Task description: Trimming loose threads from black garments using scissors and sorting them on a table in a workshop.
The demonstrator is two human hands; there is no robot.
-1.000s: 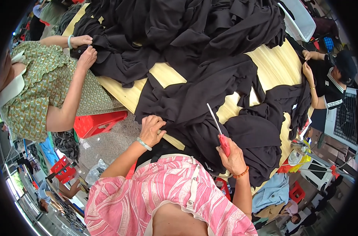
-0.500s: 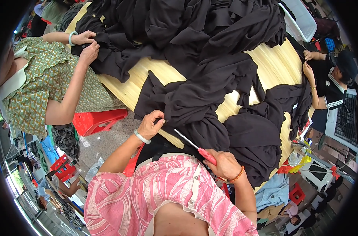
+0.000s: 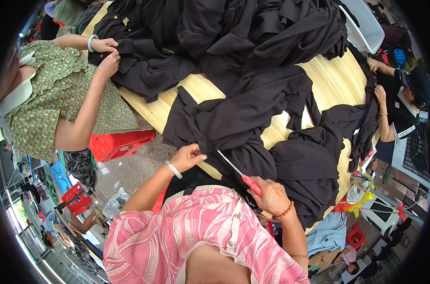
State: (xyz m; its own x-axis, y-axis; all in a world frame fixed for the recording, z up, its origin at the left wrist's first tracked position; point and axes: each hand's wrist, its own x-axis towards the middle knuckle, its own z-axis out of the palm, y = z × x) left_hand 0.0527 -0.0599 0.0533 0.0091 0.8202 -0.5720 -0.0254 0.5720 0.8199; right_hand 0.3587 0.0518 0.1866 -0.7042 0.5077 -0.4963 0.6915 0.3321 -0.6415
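Observation:
Black cloth point(image 3: 243, 111) lies in folds over the table in front of me. My left hand point(image 3: 185, 159), wearing a pale bangle, is at the near edge of this cloth. Its fingers are curled and its thumb reaches along the edge; the cloth seems pinched there, though the contact is partly hidden. My right hand point(image 3: 271, 198), with an orange bead bracelet, is closed around a tool point(image 3: 251, 184) with a pink-red handle and a long, thin metal end. The metal tip points toward the cloth just right of my left hand.
A large black cloth pile point(image 3: 215, 33) covers the far side of the wooden table point(image 3: 328, 80). Co-workers handle black cloth at the left point(image 3: 106, 59) and far right point(image 3: 378, 80). A red stool point(image 3: 111, 144) stands left; a white bin point(image 3: 366, 28) is at the far right.
My left hand has shifted slightly down and right along the cloth edge, its thumb now stretched out. The tool tip has moved slightly right and up. The co-workers' hands have shifted a little.

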